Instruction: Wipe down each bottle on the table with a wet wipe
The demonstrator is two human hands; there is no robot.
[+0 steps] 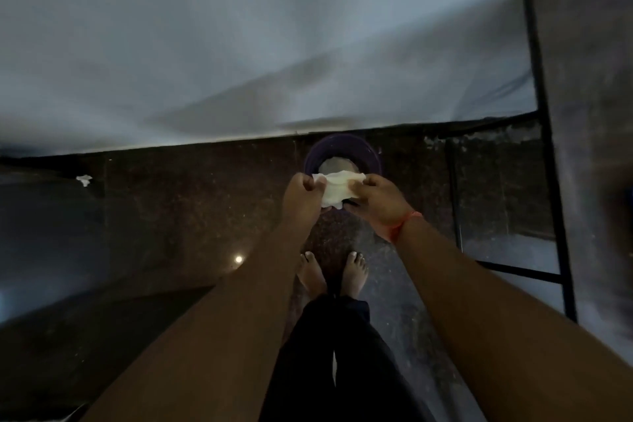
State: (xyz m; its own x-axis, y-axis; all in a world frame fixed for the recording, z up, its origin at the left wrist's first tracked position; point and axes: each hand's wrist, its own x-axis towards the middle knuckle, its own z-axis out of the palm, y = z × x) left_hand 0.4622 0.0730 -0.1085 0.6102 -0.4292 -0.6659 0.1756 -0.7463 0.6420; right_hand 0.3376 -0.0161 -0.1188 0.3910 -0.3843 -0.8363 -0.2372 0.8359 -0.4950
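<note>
You have a single view here, from the wide-angle camera on your head, aimed steeply down past your outstretched forearms to your bare feet [330, 272] on the dark floor [178, 216]. Your left hand [303, 197] and right hand [375, 200] sit near the middle of the frame, close to the lens. The pale wall [239, 44] fills the upper half, bowed by the lens, and a dark metal frame [548, 147] runs down the right edge
</note>
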